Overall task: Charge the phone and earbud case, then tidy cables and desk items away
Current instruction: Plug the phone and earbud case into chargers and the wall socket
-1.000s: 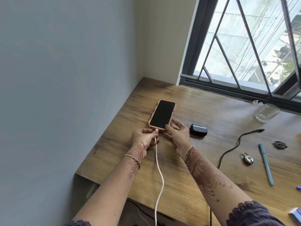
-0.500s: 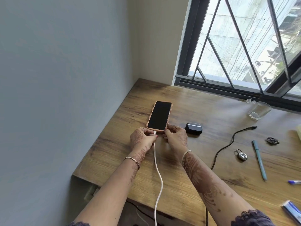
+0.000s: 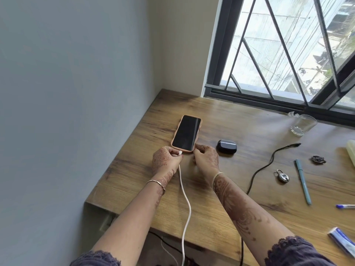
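A phone (image 3: 186,133) in an orange case lies face up with a dark screen on the wooden desk (image 3: 221,198). My left hand (image 3: 165,160) pinches the plug of the white cable (image 3: 185,204) at the phone's near end. The cable runs back over the desk's front edge. My right hand (image 3: 206,158) holds the phone's near right corner with curled fingers. A dark earbud case (image 3: 226,146) sits shut just right of my right hand. A black cable (image 3: 269,166) lies loose further right, its plug pointing towards the window.
At the right lie a small padlock (image 3: 282,176), a teal pen (image 3: 303,181), a dark ornament (image 3: 318,159), a blue pen (image 3: 345,206) and a blue-white tube (image 3: 343,241). A glass (image 3: 302,124) stands by the window frame. A wall borders the desk's left side.
My left hand has brought the white plug up against the phone's near end. My right hand's fingers have curled in at the phone's corner. The view shifted slightly.
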Demonstrator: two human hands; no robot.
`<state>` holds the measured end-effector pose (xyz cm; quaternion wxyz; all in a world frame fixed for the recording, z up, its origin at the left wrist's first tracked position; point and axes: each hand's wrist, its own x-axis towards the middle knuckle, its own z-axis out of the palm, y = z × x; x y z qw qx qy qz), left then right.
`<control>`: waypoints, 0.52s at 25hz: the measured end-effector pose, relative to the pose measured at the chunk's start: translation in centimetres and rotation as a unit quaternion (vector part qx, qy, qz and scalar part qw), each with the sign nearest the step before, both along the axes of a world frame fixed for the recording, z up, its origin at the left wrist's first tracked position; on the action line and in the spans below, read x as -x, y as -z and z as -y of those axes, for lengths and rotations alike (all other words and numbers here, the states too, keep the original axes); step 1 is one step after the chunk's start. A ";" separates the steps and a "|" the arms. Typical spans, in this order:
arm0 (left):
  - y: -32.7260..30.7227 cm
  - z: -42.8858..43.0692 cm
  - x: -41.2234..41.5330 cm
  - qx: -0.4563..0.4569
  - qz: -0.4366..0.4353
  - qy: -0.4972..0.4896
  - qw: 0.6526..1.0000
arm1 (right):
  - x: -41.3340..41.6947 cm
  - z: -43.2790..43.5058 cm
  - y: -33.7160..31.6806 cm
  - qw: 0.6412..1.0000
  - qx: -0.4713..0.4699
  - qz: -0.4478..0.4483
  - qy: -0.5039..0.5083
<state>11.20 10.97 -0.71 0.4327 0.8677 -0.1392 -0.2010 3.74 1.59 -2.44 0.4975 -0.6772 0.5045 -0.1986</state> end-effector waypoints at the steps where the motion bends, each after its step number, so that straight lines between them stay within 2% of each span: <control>1: 0.0 -0.1 0.0 0.005 -0.004 0.002 1.000 | 0.0 0.0 -0.1 1.000 -0.006 0.005 0.002; 7: -0.6 -0.6 0.0 0.060 -0.004 -0.007 0.998 | 0.3 -0.2 -0.7 0.998 -0.042 0.053 0.019; 13: -2.1 0.9 1.3 0.088 0.020 0.045 0.995 | 3.6 -0.3 -2.1 0.991 0.014 0.095 0.097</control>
